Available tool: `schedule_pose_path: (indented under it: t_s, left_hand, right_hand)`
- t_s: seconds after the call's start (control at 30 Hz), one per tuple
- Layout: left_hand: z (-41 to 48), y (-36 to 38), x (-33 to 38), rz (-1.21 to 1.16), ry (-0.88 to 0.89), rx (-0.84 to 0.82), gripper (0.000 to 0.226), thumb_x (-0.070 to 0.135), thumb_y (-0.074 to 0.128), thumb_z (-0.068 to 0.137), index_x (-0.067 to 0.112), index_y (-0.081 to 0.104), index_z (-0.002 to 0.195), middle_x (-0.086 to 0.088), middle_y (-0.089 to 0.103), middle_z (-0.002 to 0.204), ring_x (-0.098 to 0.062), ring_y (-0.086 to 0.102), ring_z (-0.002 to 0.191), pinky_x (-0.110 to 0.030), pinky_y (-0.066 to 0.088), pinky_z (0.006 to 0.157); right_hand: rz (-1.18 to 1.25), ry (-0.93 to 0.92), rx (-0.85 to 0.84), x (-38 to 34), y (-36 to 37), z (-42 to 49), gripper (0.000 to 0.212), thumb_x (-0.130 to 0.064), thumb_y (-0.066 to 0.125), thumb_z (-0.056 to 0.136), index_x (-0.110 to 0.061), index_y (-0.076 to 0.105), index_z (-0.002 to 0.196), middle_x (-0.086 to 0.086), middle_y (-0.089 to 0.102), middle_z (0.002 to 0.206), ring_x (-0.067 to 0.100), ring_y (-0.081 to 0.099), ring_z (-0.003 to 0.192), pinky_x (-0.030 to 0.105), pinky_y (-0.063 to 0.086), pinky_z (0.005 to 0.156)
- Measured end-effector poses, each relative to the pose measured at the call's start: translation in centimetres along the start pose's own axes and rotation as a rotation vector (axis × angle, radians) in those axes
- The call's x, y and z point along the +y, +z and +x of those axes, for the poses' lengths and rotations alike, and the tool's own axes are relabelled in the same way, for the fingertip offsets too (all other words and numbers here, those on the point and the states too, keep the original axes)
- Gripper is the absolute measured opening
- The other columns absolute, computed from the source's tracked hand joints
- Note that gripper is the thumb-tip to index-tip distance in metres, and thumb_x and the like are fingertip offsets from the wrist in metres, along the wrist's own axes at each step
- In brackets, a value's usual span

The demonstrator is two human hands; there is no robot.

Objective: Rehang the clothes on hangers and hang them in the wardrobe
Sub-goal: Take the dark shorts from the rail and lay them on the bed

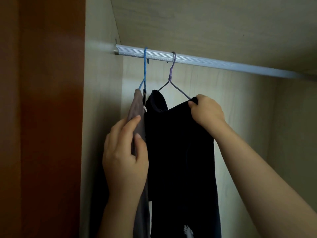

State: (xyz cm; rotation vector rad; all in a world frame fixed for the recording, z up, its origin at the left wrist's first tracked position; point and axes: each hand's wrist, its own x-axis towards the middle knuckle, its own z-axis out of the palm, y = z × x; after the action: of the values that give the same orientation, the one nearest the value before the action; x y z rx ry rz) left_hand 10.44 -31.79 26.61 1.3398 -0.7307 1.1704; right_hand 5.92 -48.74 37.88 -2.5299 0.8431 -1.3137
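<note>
Hanging from the silver wardrobe rail (197, 60), a dark garment (180, 152) sits on a purple wire hanger (172, 74), its hook over the rail and its right shoulder wire running down into the cloth. My right hand (206, 110) pinches the garment's right shoulder edge between thumb and fingers, just where the wire disappears under the fabric. The garment's left shoulder rises in a rounded fold over the hanger's other arm, and a small pale print shows near its lower edge.

Just beside it to the left, touching it, a grey garment (136, 107) hangs on a blue hanger (145, 69), which is hooked over the same rail closer to the bracket (117, 50) at the side wall. My left hand (125, 157) is closed around the grey garment's front edge, thumb on the near side and fingers wrapped behind, holding it away from the dark one. A small white piece shows between the two garments near their collars; I cannot tell what it is.

Pale wood-grain panels form the wardrobe's back (231, 100), side and ceiling. A reddish-brown wooden panel (42, 117) fills the left of the view.
</note>
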Motion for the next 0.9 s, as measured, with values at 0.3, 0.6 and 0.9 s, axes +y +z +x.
schedule_pose_path:
  t_s: [0.3,0.6,0.9]
  left_hand:
    - [-0.5,0.2,0.5,0.015,-0.006,-0.032,0.038,0.019,0.044,0.083,0.011,0.058,0.118,-0.011,0.057,0.118,-0.014,0.046,0.108,-0.003,0.028,0.092]
    - [-2.7,0.9,4.8,0.211,0.284,0.157,0.029,0.004,0.056,0.079,0.013,0.063,0.105,-0.019,0.055,0.126,-0.033,0.035,0.128,-0.049,0.032,0.099]
    - [-7.6,7.2,4.3,0.092,0.124,-0.384,0.047,0.021,0.045,0.084,0.013,0.046,0.13,-0.014,0.042,0.142,-0.031,0.022,0.138,-0.054,0.013,0.11]
  right_hand:
    - [0.059,-0.01,0.218,1.9,-2.7,-0.4,0.025,-0.028,0.042,0.095,-0.006,0.055,0.099,0.018,0.062,0.104,0.032,0.047,0.081,0.03,0.029,0.068]
    - [-0.195,-0.022,0.432,10.9,-6.5,-4.9,0.025,-0.031,0.046,0.092,-0.007,0.053,0.094,0.028,0.063,0.094,0.047,0.056,0.089,0.037,0.032,0.065]
    - [0.094,-0.025,0.161,21.5,-10.8,-12.2,0.034,-0.021,0.059,0.087,-0.029,0.047,0.057,-0.006,0.049,0.053,0.01,0.049,0.061,0.022,0.036,0.059]
